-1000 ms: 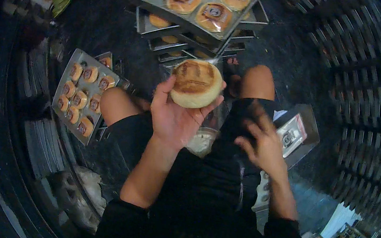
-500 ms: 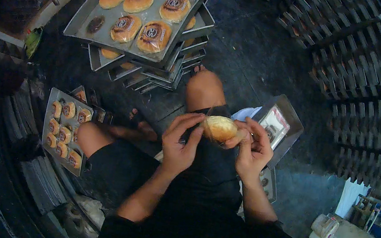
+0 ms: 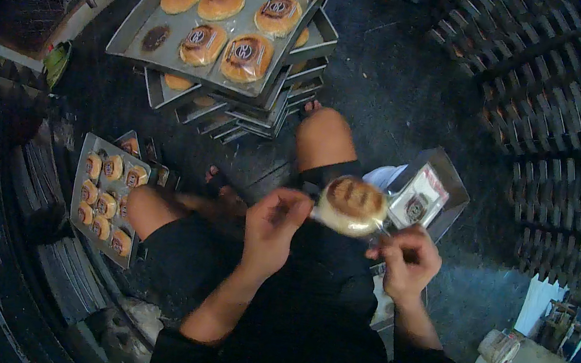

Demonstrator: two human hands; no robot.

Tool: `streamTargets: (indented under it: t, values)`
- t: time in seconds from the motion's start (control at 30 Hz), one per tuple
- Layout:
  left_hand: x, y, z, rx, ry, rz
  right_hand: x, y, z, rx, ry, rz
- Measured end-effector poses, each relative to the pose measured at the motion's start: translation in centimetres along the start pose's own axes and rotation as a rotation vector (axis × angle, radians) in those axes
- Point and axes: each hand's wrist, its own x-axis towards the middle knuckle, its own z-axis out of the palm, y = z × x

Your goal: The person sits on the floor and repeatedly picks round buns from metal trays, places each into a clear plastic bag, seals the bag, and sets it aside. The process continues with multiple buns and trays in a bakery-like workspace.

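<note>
A round browned bun [image 3: 353, 205] in a clear plastic bag hangs over my lap, its dark-marked top tilted up. My left hand [image 3: 274, 227] pinches the bag's left end, and my right hand [image 3: 408, 260] pinches its lower right corner. Beyond my right hand lies a stack of clear printed bags [image 3: 418, 203] inside a grey metal box [image 3: 457, 191]. Ahead on the left, a large metal tray [image 3: 129, 46] holds several bare buns [image 3: 222, 2] and several bagged ones [image 3: 246, 58].
More trays [image 3: 269, 117] with buns are stacked unevenly under the large tray. Left of my left knee, a smaller tray [image 3: 106, 246] holds rows of bagged buns. Dark slatted stacks [image 3: 548, 90] stand along the right. A white machine-like object [image 3: 498, 350] is at the lower right.
The bun has turned so its marked top faces up, and my hands have moved apart to the bag's ends. My right hand is lower. The whole view has shifted slightly.
</note>
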Motion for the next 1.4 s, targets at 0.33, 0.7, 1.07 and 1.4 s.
streamTargets:
  t: [0.33,0.7,1.07,1.4]
  values:
    - [-1.1,-9.0,-2.1,-0.132,0.162,-0.201,-6.6,2.6,5.9,0.218,-0.144,0.491]
    - [-3.5,-3.1,-12.4,-0.207,0.433,-0.02,15.8,-4.4,32.9,-0.154,-0.406,-0.7]
    - [-5.1,-8.6,-12.5,-0.001,0.363,-0.093,3.6,23.1,-9.4,-0.736,0.038,0.31]
    - [0.4,-5.4,-2.7,0.206,-0.031,0.028,1.5,28.8,-15.7,-1.191,0.054,-0.093]
